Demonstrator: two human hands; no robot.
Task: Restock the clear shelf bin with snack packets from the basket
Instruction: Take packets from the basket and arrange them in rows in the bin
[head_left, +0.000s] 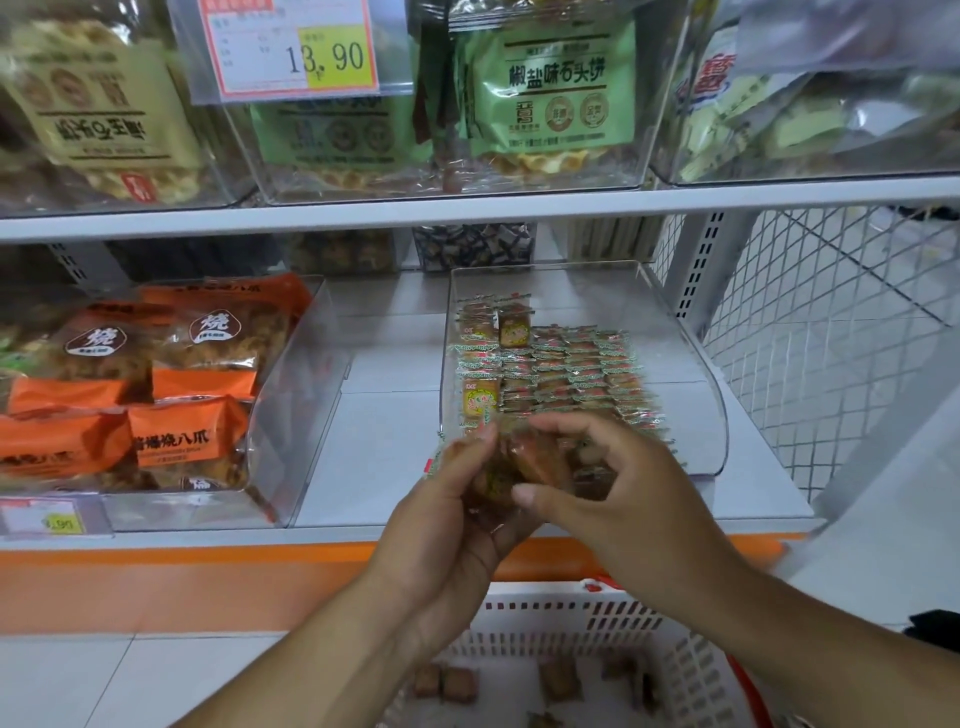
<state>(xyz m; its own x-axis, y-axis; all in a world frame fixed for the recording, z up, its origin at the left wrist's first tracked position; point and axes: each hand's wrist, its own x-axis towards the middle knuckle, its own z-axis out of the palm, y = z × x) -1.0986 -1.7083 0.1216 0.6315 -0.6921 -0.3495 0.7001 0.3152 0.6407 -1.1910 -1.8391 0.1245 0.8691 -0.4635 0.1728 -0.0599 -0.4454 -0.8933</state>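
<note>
My left hand (457, 499) and right hand (613, 483) both grip a blurred bunch of snack packets (524, 467) before the clear shelf bin (691, 343), above the basket (571, 618).

Single view only, head-worn wide-angle camera, so no second view shares any of the scene. It looks forward and down at a store shelf unit from close range, facing the shelves roughly head-on. Upper shelf (467, 210) runs across the top third, bowed by lens distortion; the clear shelf bin (675, 332) sits centre-right at mid-frame. Both forearms enter from the bottom edge, left hand (457, 499) and right hand (618, 483) meeting near frame centre. White basket (545, 613) is directly below, cut off by the bottom edge. Wire mesh side panel (831, 322) fills the right.
</note>
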